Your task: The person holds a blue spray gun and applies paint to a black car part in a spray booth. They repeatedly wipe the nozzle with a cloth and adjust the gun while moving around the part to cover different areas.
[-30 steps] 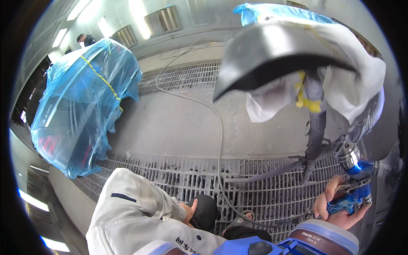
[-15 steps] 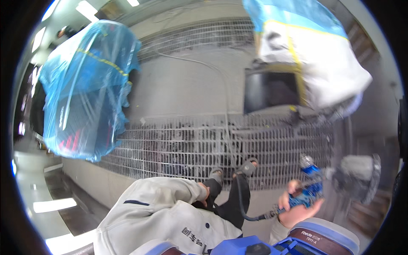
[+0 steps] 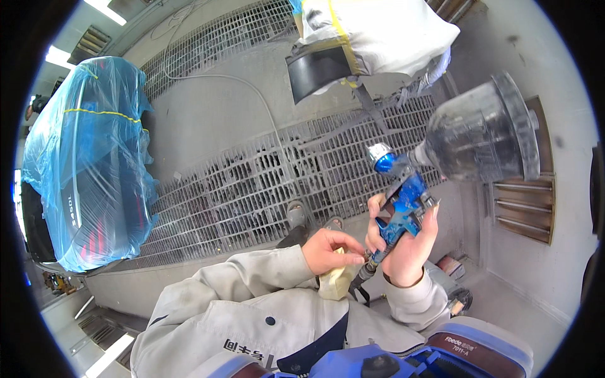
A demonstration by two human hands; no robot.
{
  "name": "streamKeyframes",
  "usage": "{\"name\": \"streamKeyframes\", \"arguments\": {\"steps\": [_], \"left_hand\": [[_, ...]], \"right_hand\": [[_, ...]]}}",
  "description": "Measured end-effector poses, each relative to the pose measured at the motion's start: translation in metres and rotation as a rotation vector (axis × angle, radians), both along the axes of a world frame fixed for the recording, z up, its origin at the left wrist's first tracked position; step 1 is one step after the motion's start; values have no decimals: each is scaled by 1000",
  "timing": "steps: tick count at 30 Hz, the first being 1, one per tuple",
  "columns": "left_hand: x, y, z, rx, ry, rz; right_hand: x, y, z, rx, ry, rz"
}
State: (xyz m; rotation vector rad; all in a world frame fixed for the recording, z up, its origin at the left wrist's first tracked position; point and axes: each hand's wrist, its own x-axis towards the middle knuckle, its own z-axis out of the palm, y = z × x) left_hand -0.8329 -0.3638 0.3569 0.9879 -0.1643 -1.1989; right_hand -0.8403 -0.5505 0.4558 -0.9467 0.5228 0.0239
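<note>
My right hand (image 3: 409,242) is wrapped round the grip of a blue spray gun (image 3: 403,201). The gun's silver-tipped nozzle points up and left. A large clear paint cup (image 3: 482,135), stained grey, is fixed to it and lies tilted toward the right. My left hand (image 3: 331,252) is closed, fingertips at the lower end of the gun's handle, by the air fitting (image 3: 367,271). A crumpled pale yellow cloth (image 3: 336,281) hangs beneath the left fingers and seems held in that hand; part of it is hidden.
On the left stands a car part under blue plastic film (image 3: 104,164). Ahead, a white-covered piece (image 3: 378,38) with yellow tape has a glossy black panel (image 3: 318,72). Floor grating (image 3: 246,183) runs across, with a grey hose (image 3: 252,88) over it. A louvred wall vent (image 3: 523,208) is at right.
My view has swung to the right. The spray gun has risen and come closer to the middle. My left hand has come from beside my legs to the gun's handle, and the yellow cloth now shows.
</note>
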Motion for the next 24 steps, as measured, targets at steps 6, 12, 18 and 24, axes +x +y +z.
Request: {"name": "streamKeyframes", "arguments": {"steps": [6,12,18,24], "left_hand": [[-21,-8,7,39,22,70],[-15,-12,27,-29,-114,130],[5,-9,39,-33,-239,64],[21,32,3,292,-886,-525]], "right_hand": [[-10,8,25,55,10,2],[-7,9,59,-27,-62,17],[3,8,71,-40,-132,27],[38,-3,80,-109,-279,-155]]}}
